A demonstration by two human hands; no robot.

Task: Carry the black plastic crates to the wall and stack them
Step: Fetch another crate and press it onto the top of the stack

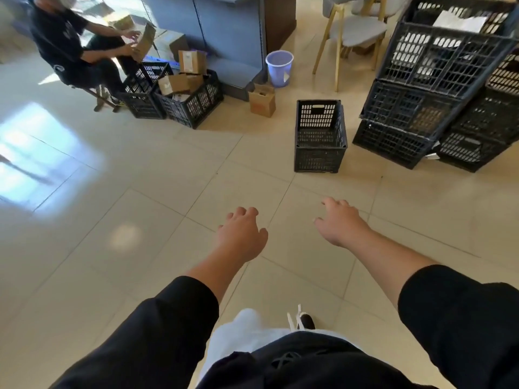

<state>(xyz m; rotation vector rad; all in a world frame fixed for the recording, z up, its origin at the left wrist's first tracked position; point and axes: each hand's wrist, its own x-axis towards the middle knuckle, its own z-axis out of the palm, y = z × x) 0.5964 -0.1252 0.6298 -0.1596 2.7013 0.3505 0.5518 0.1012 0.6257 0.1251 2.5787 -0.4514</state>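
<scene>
A single empty black plastic crate [320, 137] stands on the tiled floor straight ahead of me. To its right rises a stack of black crates [432, 80], several high and leaning a little. Both my arms reach forward over the floor. My left hand [243, 235] hangs with loosely curled fingers and holds nothing. My right hand [341, 223] is spread, palm down, also holding nothing. Both hands are well short of the single crate.
At the far left a seated person [67, 43] handles cardboard beside two black crates [174, 94] filled with boxes. A small cardboard box [262, 101], a lilac bin [279, 68], a grey counter [224, 32] and a wooden chair [351, 35] stand behind.
</scene>
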